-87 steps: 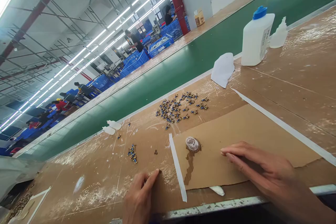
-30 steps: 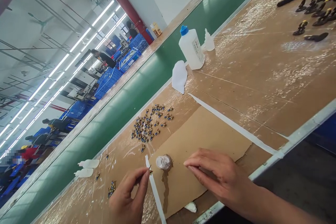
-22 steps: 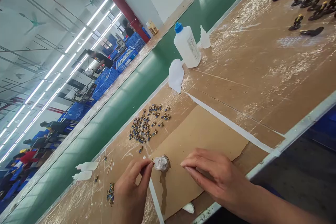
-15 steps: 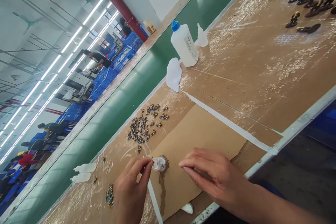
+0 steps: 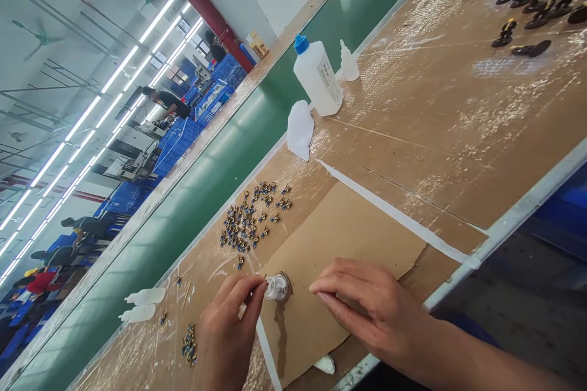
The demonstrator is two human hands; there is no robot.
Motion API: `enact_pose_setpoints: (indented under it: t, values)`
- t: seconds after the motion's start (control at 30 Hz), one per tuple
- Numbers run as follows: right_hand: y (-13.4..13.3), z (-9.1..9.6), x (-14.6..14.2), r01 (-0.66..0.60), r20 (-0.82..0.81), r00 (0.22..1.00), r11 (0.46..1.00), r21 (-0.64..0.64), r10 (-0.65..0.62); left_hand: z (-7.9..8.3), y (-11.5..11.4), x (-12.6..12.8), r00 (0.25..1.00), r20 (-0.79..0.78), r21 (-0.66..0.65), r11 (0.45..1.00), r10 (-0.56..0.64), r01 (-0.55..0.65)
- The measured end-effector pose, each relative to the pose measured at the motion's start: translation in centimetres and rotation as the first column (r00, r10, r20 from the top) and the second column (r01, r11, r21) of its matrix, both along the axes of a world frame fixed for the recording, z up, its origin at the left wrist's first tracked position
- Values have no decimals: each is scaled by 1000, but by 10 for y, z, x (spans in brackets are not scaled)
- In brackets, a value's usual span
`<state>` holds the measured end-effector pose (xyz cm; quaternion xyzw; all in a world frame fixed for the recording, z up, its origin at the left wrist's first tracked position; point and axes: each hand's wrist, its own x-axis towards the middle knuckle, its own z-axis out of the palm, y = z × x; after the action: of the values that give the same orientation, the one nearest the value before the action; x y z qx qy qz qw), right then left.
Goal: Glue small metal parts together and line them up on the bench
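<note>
- left hand [image 5: 228,333]: pinching a thin sliver [image 5: 263,281] in closed fingertips, just beside the glass jar [image 5: 277,288]
- right hand [image 5: 367,305]: lying half-curled on the cardboard [image 5: 348,238], grip hidden, farther from the jar
- small parts [image 5: 245,223]: lying scattered beyond the left hand
- plastic bottle [image 5: 316,76]: standing well off on the worktop [image 5: 435,134]

Cardboard-covered workbench [image 5: 413,134], blue-capped white bottle [image 5: 316,76], loose brass-and-blue fittings [image 5: 250,223], white tape strip [image 5: 389,208]

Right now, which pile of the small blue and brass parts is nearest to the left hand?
The small tight pile of parts beside the left hand. The much larger scatter of parts lies farther from that hand.
</note>
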<state>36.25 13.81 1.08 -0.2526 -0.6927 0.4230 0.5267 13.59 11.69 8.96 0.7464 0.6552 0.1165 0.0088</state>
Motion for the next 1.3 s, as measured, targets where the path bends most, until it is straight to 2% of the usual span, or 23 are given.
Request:
enact_pose_setpoints:
  t: [0.3, 0.37, 0.43, 0.5, 0.6, 0.67, 0.73, 0.87, 0.97, 1.03, 1.07, 1.17, 1.3]
  values:
    - [0, 0, 1, 16, -13, 1000, 1000, 15, -16, 2, 1, 4, 1000, 9, -6, 1000, 23, -23]
    - [0, 0, 1, 21, -25, 999, 1000, 16, -20, 7, -5, 4, 995, 43, -15, 996, 86, -85]
    - [-1, 0, 1, 20, -41, 999, 1000, 12, -19, 11, -16, 1, 970, 108, -13, 976, 216, -216]
    - [-1, -2, 1, 14, -57, 998, 1000, 16, -13, 11, -34, -5, 888, 220, 5, 910, 403, -415]
    - [-1, -5, 1, 9, -57, 998, 999, 32, -7, 2, -64, -20, 659, 416, 14, 720, 626, -694]
    - [-2, -6, 1, 0, -42, 999, 999, 50, 2, -8, -83, -29, 523, 518, -3, 613, 677, -790]
    - [-4, -6, -1, -17, -22, 1000, 997, 80, 19, -21, -98, -34, 416, 606, -28, 541, 678, -840]
    - [-24, -6, -18, -44, 15, 999, 989, 138, 43, -45, -114, -30, 280, 743, -84, 500, 607, -862]
    - [-49, -11, -47, 9, -45, 999, 954, 298, 4, -57, -118, -27, 208, 782, -124, 473, 588, -872]
    - [-66, -16, -72, -5, 72, 997, 924, 382, -24, -61, -120, -28, 165, 800, -145, 453, 577, -880]
    - [-72, -18, -84, 34, 142, 985, 909, 415, -101, -62, -120, -30, 145, 813, -153, 446, 564, -882]
    - [-84, -24, -119, 113, 161, 962, 858, 501, -221, -64, -122, -34, 88, 852, -176, 441, 516, -880]
    - [-85, -26, -144, 71, 282, 923, 833, 549, -264, -63, -122, -32, 67, 868, -182, 441, 492, -879]
